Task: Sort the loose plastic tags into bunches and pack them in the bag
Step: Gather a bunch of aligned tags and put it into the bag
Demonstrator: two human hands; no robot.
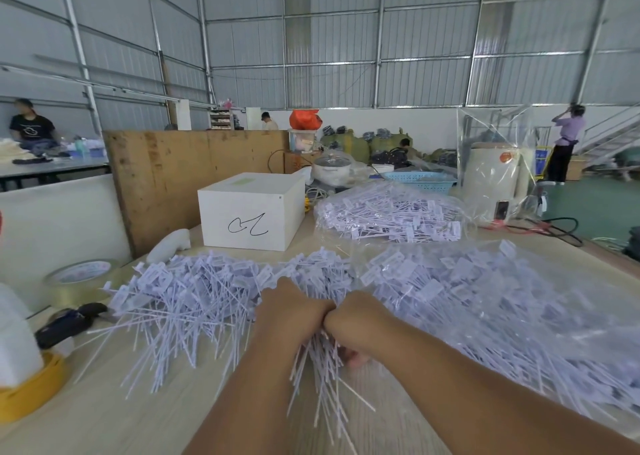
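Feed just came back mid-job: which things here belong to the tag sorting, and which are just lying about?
Job:
loose tags
bunch gripped by left hand and right hand
open bag of tags
filled bag

Lying about:
white box
tape roll
scissors
blue basket

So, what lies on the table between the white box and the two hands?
In the head view, the loose tags fill that stretch, from just before the box to the hands.

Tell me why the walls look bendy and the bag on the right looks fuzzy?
In the head view, the wide-angle lens bows the wall beams near the edges; the clear bag of tags looks smeared, seemingly from blur and soft glare on its plastic; the white box mid-picture stays sharp.
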